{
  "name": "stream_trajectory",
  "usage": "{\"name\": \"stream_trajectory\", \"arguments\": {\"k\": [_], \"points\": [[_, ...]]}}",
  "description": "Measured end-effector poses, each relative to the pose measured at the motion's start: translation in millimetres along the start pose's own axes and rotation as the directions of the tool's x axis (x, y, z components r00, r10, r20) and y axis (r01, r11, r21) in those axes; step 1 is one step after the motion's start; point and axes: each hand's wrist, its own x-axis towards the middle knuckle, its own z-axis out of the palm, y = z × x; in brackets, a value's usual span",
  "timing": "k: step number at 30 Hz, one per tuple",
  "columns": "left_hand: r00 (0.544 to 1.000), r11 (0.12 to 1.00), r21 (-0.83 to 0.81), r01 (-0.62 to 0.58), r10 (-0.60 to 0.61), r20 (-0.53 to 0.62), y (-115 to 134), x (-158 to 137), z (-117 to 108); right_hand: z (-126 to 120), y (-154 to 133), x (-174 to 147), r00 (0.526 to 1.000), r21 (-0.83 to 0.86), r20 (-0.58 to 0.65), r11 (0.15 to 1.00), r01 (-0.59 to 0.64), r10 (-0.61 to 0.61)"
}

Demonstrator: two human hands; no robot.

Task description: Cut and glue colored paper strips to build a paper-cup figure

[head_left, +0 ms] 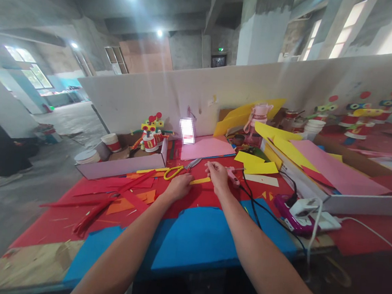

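A narrow yellow paper strip (200, 181) stretches between my hands, low over the red tabletop. My left hand (179, 186) has its fingers closed on the strip's left end. At the other end, my right hand (217, 174) is raised slightly, thumb and fingertips pinched together; what lies in the pinch is too small to make out. Scissors with yellow handles (173, 172) lie just beyond my left hand, blades pointing away to the right. Right beside my right hand rests a pink glue gun (232, 177) with a black cord.
Red strips (97, 211) and orange paper (132, 203) are scattered leftward. Blue sheet (201, 239) covers the near edge. Yellow pieces (258, 164), a purple power strip (293, 215) and cords lie right. Behind stand paper-cup figures (150, 138), pink sheets (208, 148) and a pink bottle (258, 118).
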Motion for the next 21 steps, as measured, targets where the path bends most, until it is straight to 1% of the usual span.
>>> {"name": "stream_trajectory", "arguments": {"k": [2,4,5,6,7,8,9,10,11,12,13,14,16,17,18,19,21], "points": [[1.000,0.997,-0.083,-0.001,0.000,-0.006,1,-6,-11,-1,-2,-1,1.000,-0.009,-0.003,1.000,-0.006,0.006],[1.000,0.973,-0.230,0.007,-0.001,0.028,9,-17,-27,-1,-4,-3,1.000,-0.009,-0.002,1.000,-0.004,0.004],[0.997,0.946,-0.325,0.007,0.017,0.071,16,-25,-35,-1,-4,-4,1.000,-0.004,0.000,1.000,-0.001,0.001],[0.989,0.903,-0.430,0.001,0.062,0.134,25,-33,-44,-1,-5,-5,1.000,0.002,0.004,1.000,0.002,-0.002],[0.961,0.845,-0.535,-0.003,0.151,0.232,34,-42,-52,-1,-6,-6,1.000,0.009,0.005,1.000,0.002,-0.003],[0.916,0.783,-0.622,0.004,0.247,0.317,43,-51,-60,-1,-6,-6,1.000,0.015,0.006,1.000,-0.001,0.001],[0.849,0.725,-0.688,0.012,0.356,0.390,52,-59,-66,0,-6,-7,1.000,0.017,0.009,1.000,-0.007,0.007],[0.760,0.678,-0.735,0.025,0.465,0.454,60,-65,-70,0,-6,-7,1.000,0.016,0.011,1.000,-0.014,0.014],[0.679,0.654,-0.756,0.023,0.545,0.492,66,-70,-73,1,-5,-7,1.000,0.015,0.014,1.000,-0.022,0.022],[0.639,0.646,-0.763,0.013,0.582,0.503,70,-74,-75,1,-5,-7,0.999,0.015,0.017,0.999,-0.028,0.028],[0.645,0.657,-0.754,-0.003,0.577,0.500,71,-77,-76,1,-4,-6,0.999,0.015,0.018,0.999,-0.035,0.035],[0.693,0.683,-0.730,-0.021,0.537,0.482,70,-81,-76,2,-3,-6,0.999,0.012,0.018,0.999,-0.042,0.041],[0.827,0.752,-0.659,-0.032,0.391,0.405,63,-93,-72,2,-2,-6,0.998,-0.002,0.018,0.999,-0.052,0.052],[0.872,0.786,-0.618,-0.024,0.319,0.372,59,-102,-68,3,-2,-6,0.998,-0.009,0.022,0.998,-0.057,0.057],[0.902,0.815,-0.579,-0.016,0.262,0.344,54,-112,-64,3,-1,-7,0.998,-0.013,0.030,0.998,-0.061,0.062],[0.920,0.842,-0.539,-0.007,0.216,0.326,49,-123,-59,3,-1,-7,0.997,-0.012,0.039,0.998,-0.064,0.064],[0.944,0.893,-0.450,0.021,0.130,0.302,42,-142,-51,4,-1,-8,0.996,0.001,0.055,0.998,-0.066,0.066]]}}
